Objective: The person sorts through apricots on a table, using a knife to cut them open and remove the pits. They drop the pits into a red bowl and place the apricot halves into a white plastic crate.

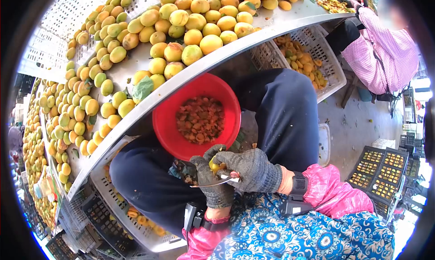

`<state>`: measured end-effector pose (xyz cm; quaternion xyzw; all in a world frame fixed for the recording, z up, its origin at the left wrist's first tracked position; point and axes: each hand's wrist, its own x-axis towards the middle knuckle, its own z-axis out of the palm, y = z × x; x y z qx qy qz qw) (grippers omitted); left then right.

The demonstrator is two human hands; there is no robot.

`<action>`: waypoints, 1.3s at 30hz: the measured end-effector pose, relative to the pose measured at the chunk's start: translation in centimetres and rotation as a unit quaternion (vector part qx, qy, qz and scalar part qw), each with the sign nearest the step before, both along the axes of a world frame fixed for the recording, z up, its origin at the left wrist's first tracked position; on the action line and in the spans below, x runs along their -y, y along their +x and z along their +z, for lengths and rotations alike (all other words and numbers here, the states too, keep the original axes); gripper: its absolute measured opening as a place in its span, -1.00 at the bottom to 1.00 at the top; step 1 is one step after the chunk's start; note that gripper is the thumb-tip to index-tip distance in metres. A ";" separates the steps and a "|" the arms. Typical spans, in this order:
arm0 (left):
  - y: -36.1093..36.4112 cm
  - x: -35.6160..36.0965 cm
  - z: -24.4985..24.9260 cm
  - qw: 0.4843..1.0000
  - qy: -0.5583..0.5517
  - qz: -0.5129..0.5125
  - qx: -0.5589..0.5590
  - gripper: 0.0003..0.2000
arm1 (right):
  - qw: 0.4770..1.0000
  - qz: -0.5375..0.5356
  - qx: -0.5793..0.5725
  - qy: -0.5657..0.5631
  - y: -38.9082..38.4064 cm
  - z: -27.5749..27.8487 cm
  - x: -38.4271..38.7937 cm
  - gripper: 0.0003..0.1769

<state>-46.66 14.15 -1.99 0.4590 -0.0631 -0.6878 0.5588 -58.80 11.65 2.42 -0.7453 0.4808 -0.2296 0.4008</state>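
Observation:
My left hand (210, 180), in a grey knit glove, is closed round a small yellow-green fruit (215, 165) below the red bowl. My right hand (251, 169), gloved the same way, meets it from the right, its fingers closed at the fruit and on a knife. The knife's thin curved blade (210, 184) points left, below the fruit. Just above both hands sits the red bowl (163, 135), between my knees, with many brownish-orange pieces inside.
A metal-edged table (149, 97) heaped with yellow-green fruit (192, 54) curves across the upper left. White crates (333, 81) of cut fruit stand at upper right and lower left. A person in pink (380, 51) sits at upper right. Black trays (378, 171) lie at right.

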 end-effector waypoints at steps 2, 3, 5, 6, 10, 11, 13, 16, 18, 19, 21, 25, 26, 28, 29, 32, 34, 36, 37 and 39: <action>0.3 -0.2 -1.2 0.990 0.018 0.012 -0.142 -0.33 | 1.000 0.001 -0.004 -0.013 -0.1 0.1 -0.2 -0.71; 0.2 -0.6 -1.6 0.990 0.014 0.012 -0.141 -0.33 | 1.000 0.002 -0.026 0.002 -0.1 0.2 -0.5 -0.73; -0.5 -0.4 0.1 0.997 0.053 0.018 -0.045 -0.36 | 0.999 0.004 -0.048 0.015 -0.2 0.0 -0.8 -0.74; -0.6 -0.5 0.2 0.998 0.051 0.019 -0.044 -0.36 | 0.998 -0.044 0.039 0.028 -0.1 -0.3 -0.9 -0.69; -0.7 -0.4 0.0 0.995 0.005 0.014 -0.101 -0.39 | 0.986 -0.111 0.123 0.021 -0.1 0.3 -0.7 -0.65; -0.6 -0.5 0.2 0.997 -0.017 0.015 -0.078 -0.37 | 0.986 -0.112 0.124 0.019 -0.1 0.7 -0.7 -0.65; -0.4 -0.7 0.9 0.997 -0.042 0.017 -0.055 -0.36 | 0.996 -0.055 0.061 0.021 -0.1 1.4 -0.4 -0.62; -0.2 -0.7 1.7 0.994 -0.071 -0.023 -0.075 -0.37 | 1.000 0.012 -0.018 -0.016 -1.0 1.2 -0.7 -0.63; -0.7 -0.8 1.9 0.994 -0.088 0.001 0.068 -0.37 | 1.000 -0.007 -0.001 -0.026 -0.7 0.9 -1.2 -0.68; -0.5 -0.8 2.0 0.992 -0.097 -0.022 0.079 -0.37 | 0.993 -0.058 0.102 0.005 -0.4 0.8 -1.2 -0.69; -0.6 -0.8 2.4 0.985 -0.102 -0.027 0.135 -0.39 | 0.957 -0.146 0.230 0.103 -0.4 1.6 -1.1 -0.69; -0.6 -0.6 4.4 0.987 -0.099 -0.012 0.127 -0.42 | 0.960 -0.155 0.227 0.051 0.3 1.6 -1.1 -0.67; -0.6 -0.6 5.2 0.997 -0.079 0.020 0.020 -0.43 | 0.960 -0.153 0.228 0.049 0.2 1.8 -0.7 -0.67; 0.5 -1.0 4.8 0.993 -0.121 -0.006 -0.007 -0.43 | 0.916 -0.223 0.326 0.073 0.1 2.7 0.5 -0.67; 0.8 -1.1 4.8 0.991 -0.128 -0.023 0.012 -0.42 | 0.903 -0.224 0.353 0.096 0.0 3.7 1.2 -0.70; 1.4 -1.2 5.6 0.990 -0.139 -0.028 0.019 -0.41 | 0.962 -0.180 0.205 -0.026 -0.3 3.5 3.3 -0.70; 1.5 -1.2 6.5 0.976 -0.168 -0.017 0.141 -0.44 | 0.965 -0.166 0.201 -0.010 -0.7 4.2 3.5 -0.73; 2.4 -1.2 8.3 0.965 -0.224 0.002 0.134 -0.48 | 0.968 -0.149 0.200 0.004 -0.7 4.4 3.8 -0.75; 3.0 -1.2 9.2 0.966 -0.228 0.024 0.116 -0.45 | 0.959 -0.151 0.233 0.052 -0.6 4.5 3.8 -0.78; 5.4 -1.6 9.8 0.964 -0.232 0.047 0.122 -0.38 | 0.950 -0.149 0.255 0.103 -0.7 4.6 4.1 -0.81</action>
